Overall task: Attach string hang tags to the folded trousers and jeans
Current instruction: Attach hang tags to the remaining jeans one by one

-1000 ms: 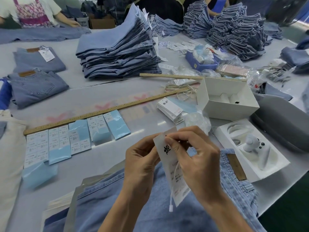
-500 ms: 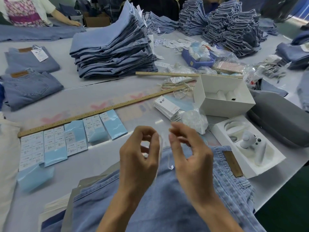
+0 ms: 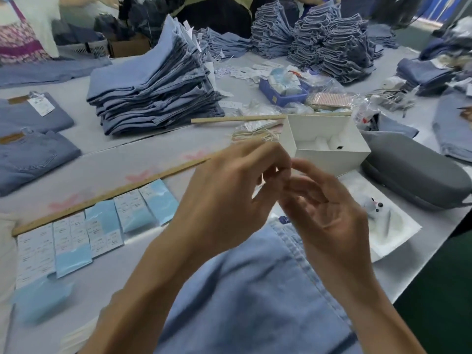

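**Fingers busy above the jeans, tag itself hard to make out**

Both hands are raised over the light blue jeans lying nearest the person, waistband end toward the white open box. The left hand has its thumb and fingers curled in toward the right hand, whose fingertips meet it just in front of that box. Everything there is smeared with motion. A sliver of pale material shows between the left thumb and fingers, but I cannot tell whether it is a tag, a string, or only the table behind, so I cannot say for certain what either hand has hold of; the pose looks like a fine pinch on both sides.

My reading is that the string is being worked, looped or threaded, before it goes onto the garment. The next move would call for bringing the loop down to the waistband, near the box side of the jeans, and catching a belt loop or button hole there, which needs steady fingertips.

Left of the box, a long wooden ruler runs across the table with a row of blue and white label packets below it; behind the box and to its left stands a tall stack of folded jeans.
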`<act>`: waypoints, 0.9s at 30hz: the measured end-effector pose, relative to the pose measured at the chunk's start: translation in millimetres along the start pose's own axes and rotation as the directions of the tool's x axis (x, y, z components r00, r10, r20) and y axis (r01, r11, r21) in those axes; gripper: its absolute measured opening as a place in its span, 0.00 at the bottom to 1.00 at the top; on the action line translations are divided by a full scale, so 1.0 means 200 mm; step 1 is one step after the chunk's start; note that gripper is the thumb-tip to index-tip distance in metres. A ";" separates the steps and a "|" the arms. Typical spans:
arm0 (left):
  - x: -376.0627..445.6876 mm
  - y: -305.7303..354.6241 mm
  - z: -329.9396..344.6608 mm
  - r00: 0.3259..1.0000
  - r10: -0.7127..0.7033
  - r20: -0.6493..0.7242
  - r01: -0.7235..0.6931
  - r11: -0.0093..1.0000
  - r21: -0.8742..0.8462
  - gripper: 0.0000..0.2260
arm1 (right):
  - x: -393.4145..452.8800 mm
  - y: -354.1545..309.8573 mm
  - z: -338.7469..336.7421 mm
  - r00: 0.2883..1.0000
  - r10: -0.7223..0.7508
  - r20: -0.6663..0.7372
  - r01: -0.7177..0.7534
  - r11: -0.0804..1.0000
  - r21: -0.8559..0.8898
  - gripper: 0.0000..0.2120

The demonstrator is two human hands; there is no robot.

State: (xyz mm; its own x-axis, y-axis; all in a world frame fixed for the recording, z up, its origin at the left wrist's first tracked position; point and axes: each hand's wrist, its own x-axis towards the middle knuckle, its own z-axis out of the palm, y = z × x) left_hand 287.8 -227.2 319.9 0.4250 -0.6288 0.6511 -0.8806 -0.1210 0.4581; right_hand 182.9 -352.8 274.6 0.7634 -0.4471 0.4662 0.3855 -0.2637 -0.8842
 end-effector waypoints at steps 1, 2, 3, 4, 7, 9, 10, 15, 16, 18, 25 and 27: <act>0.02 0.01 0.02 1.000 0.014 0.015 -0.014 1.000 0.006 0.03 | 0.00 -0.01 -0.03 0.999 0.038 -0.021 -0.037 0.998 0.046 0.15; 0.04 0.01 0.05 0.999 0.025 0.032 -0.025 1.000 0.004 0.03 | 0.01 -0.02 -0.06 0.995 0.084 -0.055 -0.080 0.994 0.071 0.14; 0.06 0.02 0.08 0.998 0.031 0.052 -0.031 0.999 -0.017 0.02 | 0.01 -0.02 -0.10 0.987 0.131 -0.088 -0.124 0.989 0.082 0.14; 0.07 0.02 0.11 0.997 0.034 0.074 -0.030 0.998 -0.053 0.02 | 0.01 -0.01 -0.13 0.978 0.178 -0.105 -0.169 0.981 0.095 0.14; 0.10 0.04 0.24 0.992 0.043 0.117 -0.022 0.984 -0.179 0.01 | -0.01 0.01 -0.25 0.953 0.289 -0.089 -0.272 0.947 0.169 0.17; 0.11 0.04 0.33 0.996 0.007 0.090 0.018 0.962 -0.274 0.01 | -0.02 0.01 -0.36 0.938 0.313 -0.149 -0.288 0.943 0.168 0.16; 0.11 0.03 0.37 0.998 -0.035 0.060 0.052 0.950 -0.309 0.03 | -0.03 0.01 -0.41 0.927 0.321 -0.192 -0.297 0.944 0.141 0.14; 0.09 -0.10 0.59 0.982 -0.187 -0.013 0.172 0.924 -0.343 0.04 | -0.11 0.01 -0.71 0.830 0.342 -0.440 -0.309 0.940 0.149 0.05; 0.07 -0.11 0.64 0.977 -0.214 0.014 0.207 0.922 -0.329 0.04 | -0.12 0.01 -0.76 0.809 0.346 -0.476 -0.300 0.938 0.171 0.06; 0.02 -0.14 0.73 0.961 -0.268 0.073 0.277 0.896 -0.347 0.05 | -0.14 0.00 -0.86 0.780 0.346 -0.522 -0.272 0.938 0.215 0.09; -0.08 -0.05 0.96 0.901 -0.209 0.381 0.321 0.911 -0.259 0.07 | -0.16 -0.02 -1.00 0.804 0.111 -0.584 -0.216 0.970 -0.113 0.06; -0.10 0.02 1.04 0.768 -0.140 0.625 0.284 0.949 -0.136 0.05 | -0.19 0.02 -0.96 0.861 -0.005 -0.508 -0.246 0.871 -0.426 0.07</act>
State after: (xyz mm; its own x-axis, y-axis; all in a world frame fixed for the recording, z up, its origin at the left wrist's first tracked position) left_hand 232.0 -374.9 182.4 0.3188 -0.9461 0.0574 -0.6866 -0.1888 0.7020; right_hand 56.0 -501.8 258.2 0.3924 -0.8180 0.4205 -0.0731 -0.4835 -0.8723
